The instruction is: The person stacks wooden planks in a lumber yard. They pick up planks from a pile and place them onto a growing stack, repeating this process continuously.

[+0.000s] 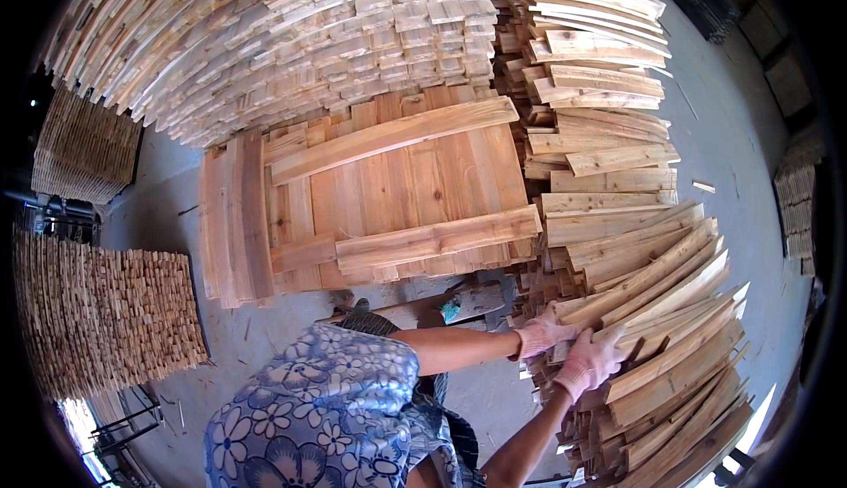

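Note:
Both of my hands wear pink knit gloves and work at the near ends of a long row of loose wooden boards (pixel 657 250) on the right. My left hand (pixel 544 333) is closed around a board end, its fingertips partly hidden. Just below it, my right hand (pixel 589 364) has its fingers curled on the end of another board (pixel 675 356). Left of the row lies a low stack of flat boards (pixel 397 188). Two longer boards (pixel 441 236) rest across its top, and a darker plank (pixel 253 214) lies near its left end.
Tall stacked boards (pixel 353 38) rise behind the low stack. More board stacks (pixel 106 311) stand at the left. A timber support (pixel 476 303) with a teal scrap (pixel 451 311) sits under the low stack's near edge. Grey floor (pixel 732 144) with wood slivers runs along the right.

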Available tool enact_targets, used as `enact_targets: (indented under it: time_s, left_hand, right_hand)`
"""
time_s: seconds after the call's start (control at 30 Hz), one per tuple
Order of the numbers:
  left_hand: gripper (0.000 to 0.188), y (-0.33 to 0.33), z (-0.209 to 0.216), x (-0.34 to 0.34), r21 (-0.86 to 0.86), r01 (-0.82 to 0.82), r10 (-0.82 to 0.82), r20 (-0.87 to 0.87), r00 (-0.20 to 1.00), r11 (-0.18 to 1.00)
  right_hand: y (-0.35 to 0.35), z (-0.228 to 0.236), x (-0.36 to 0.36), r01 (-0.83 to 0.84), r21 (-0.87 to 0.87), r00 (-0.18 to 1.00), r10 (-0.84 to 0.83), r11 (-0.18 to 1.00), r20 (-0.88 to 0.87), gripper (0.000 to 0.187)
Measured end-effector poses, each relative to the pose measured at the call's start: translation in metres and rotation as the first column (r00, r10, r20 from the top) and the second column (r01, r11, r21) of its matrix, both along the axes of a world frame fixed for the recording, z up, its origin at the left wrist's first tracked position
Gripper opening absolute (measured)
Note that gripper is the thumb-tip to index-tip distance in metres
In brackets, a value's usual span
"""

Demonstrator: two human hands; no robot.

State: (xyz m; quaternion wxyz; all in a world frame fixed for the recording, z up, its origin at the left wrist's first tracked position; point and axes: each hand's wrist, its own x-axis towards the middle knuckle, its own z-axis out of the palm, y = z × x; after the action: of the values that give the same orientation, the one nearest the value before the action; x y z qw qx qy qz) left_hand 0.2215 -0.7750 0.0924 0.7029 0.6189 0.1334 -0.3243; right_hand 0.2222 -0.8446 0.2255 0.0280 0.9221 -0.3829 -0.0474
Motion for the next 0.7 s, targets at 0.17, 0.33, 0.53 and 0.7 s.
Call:
enact_targets:
  time_s: [0.17, 0.33, 0.53, 0.7]
  left_hand:
    - [0.091, 0.095, -0.009, -0.032, -0.423, 0.009, -0.117, -0.232, 0.966, 0.906]
    - [0.097, 0.145, -0.018, 0.018, -0.59, 0.056, -0.299, -0.323, 0.898, 0.806]
    - [0.085, 0.055, -0.022, 0.073, 0.108, 0.552, -0.449, 0.719, 0.531, 0.827]
    - [0.084, 0.042, 0.011, 0.093, -0.502, 0.552, -0.635, 0.005, 0.772, 0.666]
  right_hand:
    - [0.058, -0.005, -0.068, -0.178, 0.016, 0.969, 0.172, 0.984, 0.179, 0.081]
    - [-0.042, -0.068, -0.162, 0.082, 0.65, 0.635, -0.542, 0.756, 0.55, 0.054]
    - [-0.039, -0.081, -0.095, -0.266, 0.964, 0.461, -0.878, 0.002, 0.129, 0.082]
    - [-0.015, -0.078, -0.079, -0.388, 0.92, 0.313, -0.932, 0.048, 0.181, 0.085]
